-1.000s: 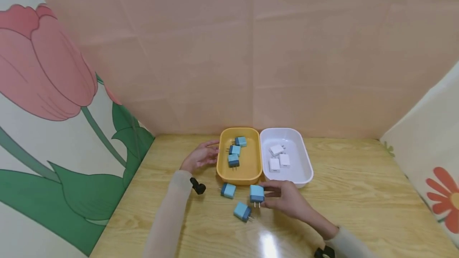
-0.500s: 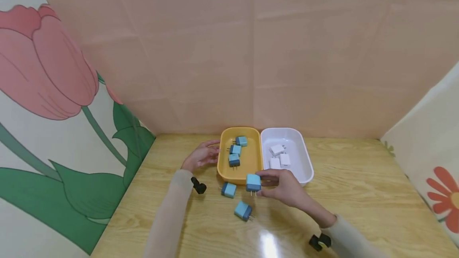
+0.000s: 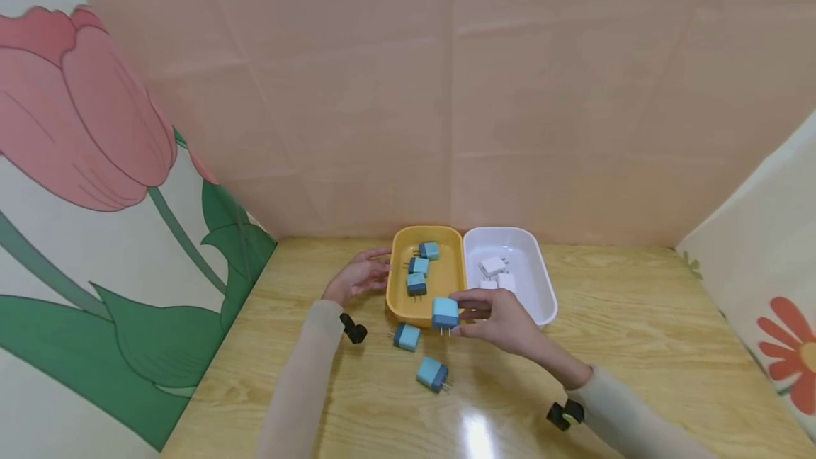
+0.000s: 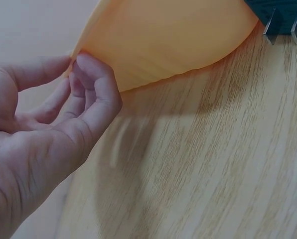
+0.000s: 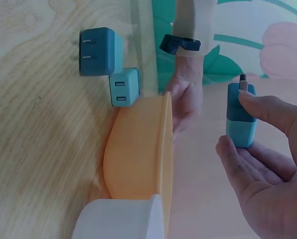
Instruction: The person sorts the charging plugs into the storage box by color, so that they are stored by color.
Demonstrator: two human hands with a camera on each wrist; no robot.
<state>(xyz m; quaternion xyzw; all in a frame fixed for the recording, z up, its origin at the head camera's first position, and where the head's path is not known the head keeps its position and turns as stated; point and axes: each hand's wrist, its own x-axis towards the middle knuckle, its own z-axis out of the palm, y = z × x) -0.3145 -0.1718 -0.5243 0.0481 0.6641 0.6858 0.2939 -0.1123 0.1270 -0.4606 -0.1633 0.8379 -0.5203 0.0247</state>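
Observation:
In the head view my right hand [image 3: 503, 321] pinches a two-tone blue plug-in charger [image 3: 445, 312] by its sides, raised over the front rim of the yellow tray [image 3: 455, 268], prongs toward me. The right wrist view shows the thumb on one side of that charger [image 5: 241, 132] and fingertips on the other. My left hand [image 3: 358, 278] touches the tray's left outer side with loosely bent fingers. Three blue chargers [image 3: 418, 267] lie inside the yellow tray. Two more lie in front of it, one near the rim [image 3: 406, 337] and one closer to me [image 3: 433, 374].
A white tray [image 3: 542, 296] stands against the yellow one's right side, holding white chargers [image 3: 492, 266] partly hidden by my right hand. Both trays sit on a wood-grain table [image 3: 618, 317], with a pink backdrop [image 3: 357, 126] behind.
My right hand has lifted the blue charger and carried it slightly left and away from me, from before the trays to over the yellow tray's front rim. My left hand stays put.

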